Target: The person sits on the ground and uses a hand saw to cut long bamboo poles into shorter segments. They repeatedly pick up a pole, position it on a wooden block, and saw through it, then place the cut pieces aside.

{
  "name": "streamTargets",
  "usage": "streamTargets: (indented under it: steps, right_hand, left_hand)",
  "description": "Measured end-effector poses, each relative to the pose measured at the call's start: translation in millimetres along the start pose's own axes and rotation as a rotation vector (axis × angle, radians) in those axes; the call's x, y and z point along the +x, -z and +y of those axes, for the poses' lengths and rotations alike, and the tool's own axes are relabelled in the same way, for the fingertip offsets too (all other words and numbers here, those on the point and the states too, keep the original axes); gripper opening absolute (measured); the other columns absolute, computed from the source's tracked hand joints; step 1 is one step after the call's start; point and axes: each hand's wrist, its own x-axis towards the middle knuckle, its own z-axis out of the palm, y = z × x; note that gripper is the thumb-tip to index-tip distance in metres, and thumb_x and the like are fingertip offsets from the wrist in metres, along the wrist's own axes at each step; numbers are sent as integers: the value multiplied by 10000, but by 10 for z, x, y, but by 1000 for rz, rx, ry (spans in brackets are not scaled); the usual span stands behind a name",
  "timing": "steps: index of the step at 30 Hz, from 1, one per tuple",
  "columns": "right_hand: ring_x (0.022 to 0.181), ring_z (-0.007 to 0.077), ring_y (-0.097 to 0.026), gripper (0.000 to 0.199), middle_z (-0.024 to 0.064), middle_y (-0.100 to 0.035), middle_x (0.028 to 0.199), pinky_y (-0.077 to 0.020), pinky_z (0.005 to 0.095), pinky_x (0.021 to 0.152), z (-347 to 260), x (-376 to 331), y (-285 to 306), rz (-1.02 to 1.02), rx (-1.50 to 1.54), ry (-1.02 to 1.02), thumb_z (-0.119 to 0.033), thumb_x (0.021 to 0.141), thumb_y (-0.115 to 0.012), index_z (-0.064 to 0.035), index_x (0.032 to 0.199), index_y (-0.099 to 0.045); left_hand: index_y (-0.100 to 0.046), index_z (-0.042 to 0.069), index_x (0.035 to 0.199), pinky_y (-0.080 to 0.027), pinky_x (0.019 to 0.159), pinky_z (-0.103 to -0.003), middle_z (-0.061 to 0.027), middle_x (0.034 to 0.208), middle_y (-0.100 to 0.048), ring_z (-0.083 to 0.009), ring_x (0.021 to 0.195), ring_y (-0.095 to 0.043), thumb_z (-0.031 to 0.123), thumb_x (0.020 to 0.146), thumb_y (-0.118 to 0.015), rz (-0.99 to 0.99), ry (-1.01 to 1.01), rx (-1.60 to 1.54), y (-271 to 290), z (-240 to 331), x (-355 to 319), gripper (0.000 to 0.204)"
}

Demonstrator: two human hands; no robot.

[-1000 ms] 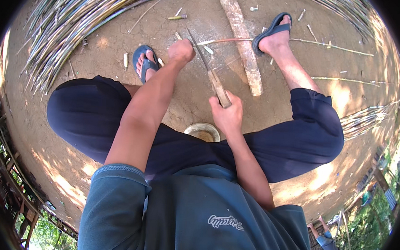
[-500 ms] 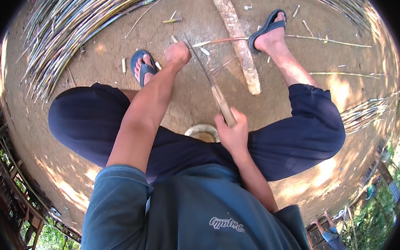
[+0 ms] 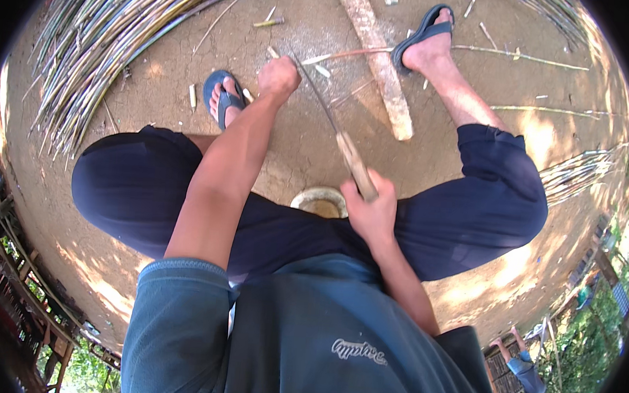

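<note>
My right hand (image 3: 373, 209) is wrapped round the wooden handle of a long, narrow-bladed knife (image 3: 353, 160). Its thin dark blade slants up and left, ending beside my left fist. My left hand (image 3: 278, 77) is closed, with a pale cane end (image 3: 272, 51) poking out past the knuckles. On its other side a thin cane (image 3: 352, 53) runs rightward over a log and under my right foot. This looks like one cane passing through the fist, though the fingers hide the grip. Whether the blade touches the cane I cannot tell.
A rough log (image 3: 380, 71) lies on the dirt ahead. Long canes (image 3: 115, 47) are heaped at the far left, and a smaller bundle (image 3: 582, 173) lies at the right. I sit above a round pale-rimmed object (image 3: 320, 192). Another person (image 3: 525, 371) is at lower right.
The view has shifted slightly. Both hands keep their holds, and the knife stays at nearly the same slant beside the left fist.
</note>
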Motion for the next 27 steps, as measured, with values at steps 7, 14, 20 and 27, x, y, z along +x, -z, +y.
streamTargets:
  steps: [7, 14, 20, 27]
  right_hand:
    - [512, 217, -561, 210, 171, -556, 586, -443, 379, 537, 38, 175, -223, 26, 3, 19, -179, 779, -671, 12, 731, -598]
    - [513, 167, -523, 206, 134, -564, 576, -444, 367, 535, 14, 452, -262, -10, -2, -93, -178, 782, -677, 12, 743, -606]
    - [513, 167, -535, 178, 130, -560, 581, -444, 364, 531, -16, -85, 6, 28, 73, 2, -152, 779, -677, 18, 773, -624]
    - [508, 210, -556, 185, 158, -560, 586, -455, 370, 540, -12, 386, -239, -16, 7, -54, -163, 773, -691, 12, 787, -632]
  left_hand:
    - [-725, 32, 1038, -541, 889, -436, -205, 1078, -700, -358, 1036, -675, 149, 824, -587, 43, -7, 9, -59, -94, 50, 280]
    - [-708, 33, 1071, -535, 901, -449, -194, 1104, -696, -348, 1054, -671, 159, 831, -589, -11, 8, 32, 15, 23, 28, 296]
    - [-719, 36, 1067, -537, 900, -438, -195, 1125, -691, -352, 1066, -667, 168, 832, -592, 47, 24, 35, 11, -14, 84, 299]
    - [-724, 36, 1052, -537, 901, -433, -199, 1088, -701, -353, 1049, -674, 164, 832, -588, 31, -3, 20, 6, 0, 74, 288]
